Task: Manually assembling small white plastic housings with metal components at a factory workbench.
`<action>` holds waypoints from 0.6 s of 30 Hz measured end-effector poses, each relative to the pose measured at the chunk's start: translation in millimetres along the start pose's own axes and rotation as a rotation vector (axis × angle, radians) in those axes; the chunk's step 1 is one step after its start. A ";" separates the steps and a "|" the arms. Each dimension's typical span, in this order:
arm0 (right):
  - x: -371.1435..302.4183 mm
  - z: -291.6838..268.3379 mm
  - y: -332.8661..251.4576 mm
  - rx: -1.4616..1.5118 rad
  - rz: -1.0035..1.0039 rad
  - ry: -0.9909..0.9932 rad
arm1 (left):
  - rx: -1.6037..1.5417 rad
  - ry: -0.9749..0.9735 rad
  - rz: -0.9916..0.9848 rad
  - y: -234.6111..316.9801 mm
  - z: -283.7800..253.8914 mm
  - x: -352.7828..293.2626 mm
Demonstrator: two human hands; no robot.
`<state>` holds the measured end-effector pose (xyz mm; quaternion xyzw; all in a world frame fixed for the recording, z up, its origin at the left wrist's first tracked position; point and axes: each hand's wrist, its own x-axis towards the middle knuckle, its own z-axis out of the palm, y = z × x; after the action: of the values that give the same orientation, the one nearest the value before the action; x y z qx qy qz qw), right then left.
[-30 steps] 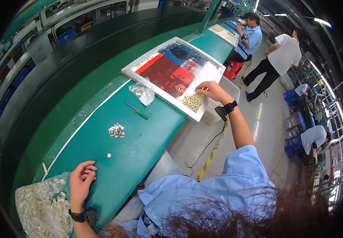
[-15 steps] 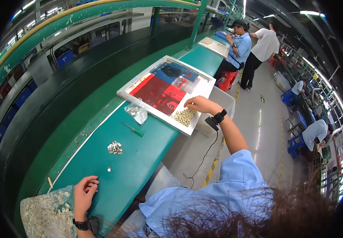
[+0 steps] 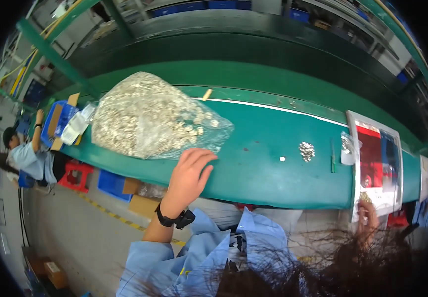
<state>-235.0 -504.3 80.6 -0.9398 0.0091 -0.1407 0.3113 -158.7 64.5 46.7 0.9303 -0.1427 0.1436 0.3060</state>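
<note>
While the left hand (image 3: 186, 174) is hanging over the counter's (image 3: 268, 183) near edge, its fingers are curling loosely around nothing visible; whether they are touching the plastic bag (image 3: 154, 94) beside them, I cannot tell. That bag, bulging with pale pieces (image 3: 120, 126), is lying across the counter's left part, its slack end pointing right, probably keeping the contents within that hand's reach. Farther right, a framed tray (image 3: 357, 180) is resting with its near-left corner jutting past the counter's near edge. Gold pieces (image 3: 364, 197) are sitting in that corner, likely for a short reach, the frame presumably stopping them from sliding off. The right hand (image 3: 368, 220) is reaching in there, but hair (image 3: 392, 257) is partly covering it, so its grip is unclear. A silver pile (image 3: 307, 151) and a green screwdriver (image 3: 333, 158) are lying left of the tray, apart from the gold.
</note>
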 end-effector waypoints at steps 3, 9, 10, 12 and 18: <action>29.3 79.7 -115.4 0.253 -0.314 -0.351 | 0.337 0.259 -0.056 -9.1 -9.0 -5.5; 128.8 256.8 -252.8 0.406 -0.888 -0.650 | 0.697 0.625 -0.126 -65.8 -44.8 8.1; 147.8 286.9 -270.6 0.365 -0.874 -0.621 | 0.565 0.572 -0.158 -79.9 -48.6 0.6; 176.7 346.0 -302.9 0.203 -0.927 -0.636 | 0.291 0.457 -0.226 -102.1 -51.8 -15.1; 200.4 409.5 -357.9 0.349 -1.054 -0.514 | -0.040 0.589 -0.174 -81.9 -61.9 -20.0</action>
<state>42.9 1.8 28.8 -0.7570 -0.5555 -0.0438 0.3412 -159.2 169.1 44.1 0.8512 0.0296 0.3774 0.3636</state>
